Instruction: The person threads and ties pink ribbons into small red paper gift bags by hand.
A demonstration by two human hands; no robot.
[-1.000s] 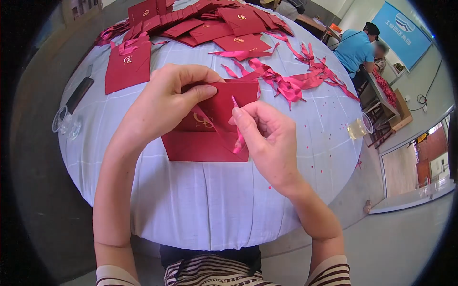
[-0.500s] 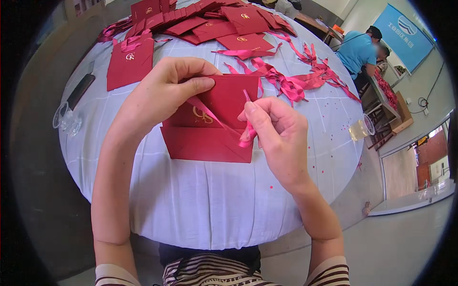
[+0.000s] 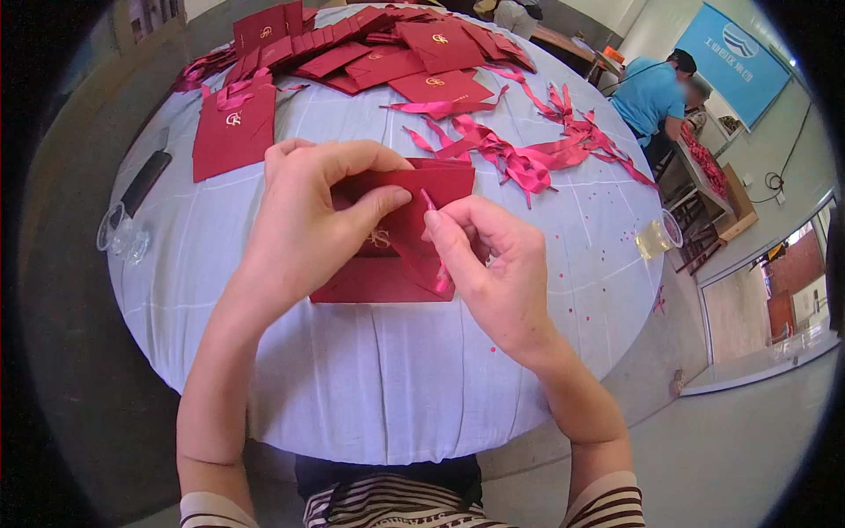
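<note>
A dark red paper bag (image 3: 378, 287) with a gold logo lies in front of me on the tablecloth, its lower part folded. My left hand (image 3: 321, 216) grips the bag's top edge, thumb on the near face and fingers behind. Between thumb and fingertips, my right hand (image 3: 493, 264) pinches a pink ribbon (image 3: 427, 200); its narrow tip points up against the bag's upper face, close to my left thumb. More of this ribbon hangs below the right fingers. Whether the tip has entered a hole cannot be made out.
Stacked red bags (image 3: 352, 55) fill the table's far side, with another bag (image 3: 231, 141) at the left. Loose pink ribbons (image 3: 528, 163) lie far right. A dark phone-like object (image 3: 146, 180), a clear cup (image 3: 123, 236) and a cup of liquid (image 3: 658, 236) sit near the edges. A person in blue (image 3: 650, 99) works beyond.
My right hand has moved left, bringing the ribbon tip to the bag near my left thumb. My left hand has shifted slightly right and down and covers more of the logo.
</note>
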